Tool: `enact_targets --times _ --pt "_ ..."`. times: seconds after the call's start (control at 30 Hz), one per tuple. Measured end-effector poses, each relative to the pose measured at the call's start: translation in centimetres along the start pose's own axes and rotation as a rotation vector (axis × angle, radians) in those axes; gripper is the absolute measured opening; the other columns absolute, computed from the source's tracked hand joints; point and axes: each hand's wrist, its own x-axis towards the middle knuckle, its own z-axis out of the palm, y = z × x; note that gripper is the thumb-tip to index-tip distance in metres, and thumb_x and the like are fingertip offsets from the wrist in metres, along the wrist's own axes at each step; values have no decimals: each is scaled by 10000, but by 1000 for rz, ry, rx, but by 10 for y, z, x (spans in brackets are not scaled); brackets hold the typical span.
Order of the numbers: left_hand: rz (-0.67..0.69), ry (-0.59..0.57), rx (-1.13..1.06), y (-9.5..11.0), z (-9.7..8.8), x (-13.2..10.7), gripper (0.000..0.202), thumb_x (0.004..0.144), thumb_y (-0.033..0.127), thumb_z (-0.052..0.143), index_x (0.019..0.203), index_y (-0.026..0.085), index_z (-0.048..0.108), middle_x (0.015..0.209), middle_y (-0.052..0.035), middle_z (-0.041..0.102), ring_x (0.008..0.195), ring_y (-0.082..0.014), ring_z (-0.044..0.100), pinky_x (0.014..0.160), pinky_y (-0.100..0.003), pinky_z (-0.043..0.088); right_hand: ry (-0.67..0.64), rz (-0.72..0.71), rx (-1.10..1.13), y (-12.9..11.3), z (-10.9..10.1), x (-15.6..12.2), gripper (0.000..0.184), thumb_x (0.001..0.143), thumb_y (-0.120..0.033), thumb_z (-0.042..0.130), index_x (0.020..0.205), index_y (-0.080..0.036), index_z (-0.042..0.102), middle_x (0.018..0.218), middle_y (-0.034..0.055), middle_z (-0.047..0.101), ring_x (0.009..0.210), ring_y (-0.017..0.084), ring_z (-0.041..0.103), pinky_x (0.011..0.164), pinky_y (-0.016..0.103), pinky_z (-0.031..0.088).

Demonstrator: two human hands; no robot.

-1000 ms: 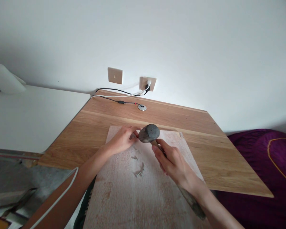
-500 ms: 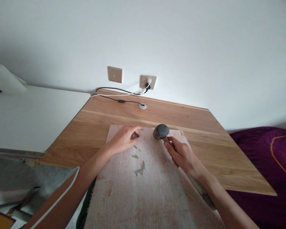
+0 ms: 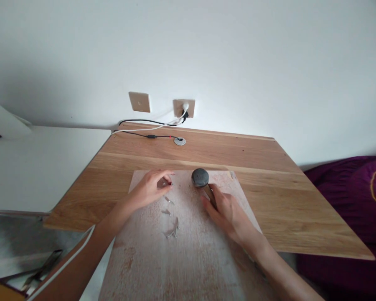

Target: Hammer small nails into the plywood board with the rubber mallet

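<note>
A pale, worn wooden board (image 3: 188, 255) lies on a wooden table (image 3: 263, 196). My right hand (image 3: 227, 211) is wrapped round the handle of a hammer with a dark grey rounded head (image 3: 200, 177), which rests low near the board's far edge. My left hand (image 3: 152, 189) pinches a small nail upright on the board, to the left of the hammer head. Several loose nails (image 3: 171, 217) lie on the board between my hands.
A wall switch (image 3: 139, 101) and a socket (image 3: 184, 108) with plugged cables sit at the back; the cables run to a grommet (image 3: 179, 141) in the table. A white surface (image 3: 34, 167) adjoins on the left. A purple bedcover (image 3: 351, 196) lies to the right.
The hammer head has moved away from my left hand's fingers to the right and come down onto the board. My left hand has stayed pinching at the same spot.
</note>
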Motion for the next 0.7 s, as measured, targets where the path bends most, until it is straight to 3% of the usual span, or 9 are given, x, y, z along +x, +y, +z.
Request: enact_targets --times 0.23,0.47,0.7 --pt "-5 4 64 6 -3 -1 284 881 152 704 1159 207 722 960 -35 783 931 -186 735 893 -316 582 -24 35 45 7 -8 6 138 1039 -329 449 999 -221 524 669 11 627 572 188 602 578 298 318" --pt "3 9 90 6 -1 0 256 890 197 687 1143 192 727 929 -35 780 884 -180 733 894 -326 583 1 -22 -114 13 -2 7 155 1045 -259 437 1082 -183 567 789 91 748 656 225 688 580 313 326" --pt "30 16 114 10 0 2 247 885 167 682 1125 198 732 904 -22 770 879 -182 730 896 -332 574 7 -17 -164 13 -3 5 147 1057 -247 438 1071 -187 571 799 87 761 665 231 715 571 312 326"
